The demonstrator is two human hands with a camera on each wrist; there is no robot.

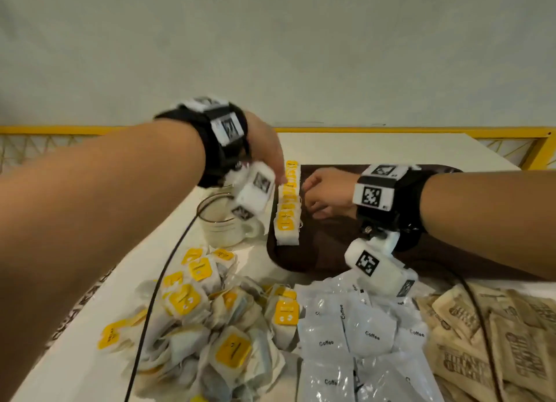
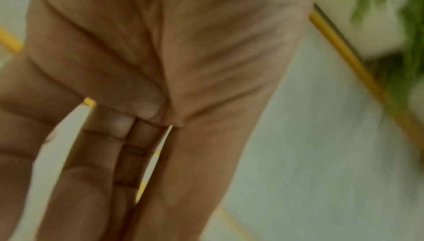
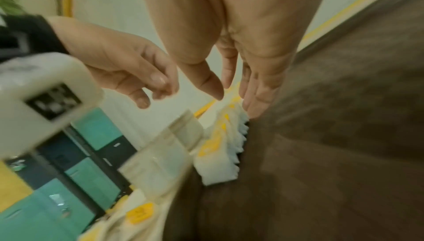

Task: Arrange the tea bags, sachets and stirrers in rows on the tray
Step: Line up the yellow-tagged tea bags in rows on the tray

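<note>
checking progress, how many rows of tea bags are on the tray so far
1. A single row of tea bags runs along the left edge of the brown tray, between both hands. The right arm covers part of the tray, so something there may be hidden.

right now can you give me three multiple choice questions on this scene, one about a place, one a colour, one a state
1. Where does the row of tea bags lie?
A. along the left edge of the tray
B. inside the glass mug
C. on top of the brown sachets

2. What colour are the tea bag tags?
A. green
B. yellow
C. red

3. How is the right hand at the row?
A. fingers straight, beside the tea bags
B. gripping the mug handle
C. clenched round a coffee sachet

Answers:
1 A, the bags overlap in a line on the dark tray's left side, next to the glass mug.
2 B, each bag carries a yellow tag.
3 A, the right wrist view shows extended fingers against the row's far end, holding nothing.
</note>
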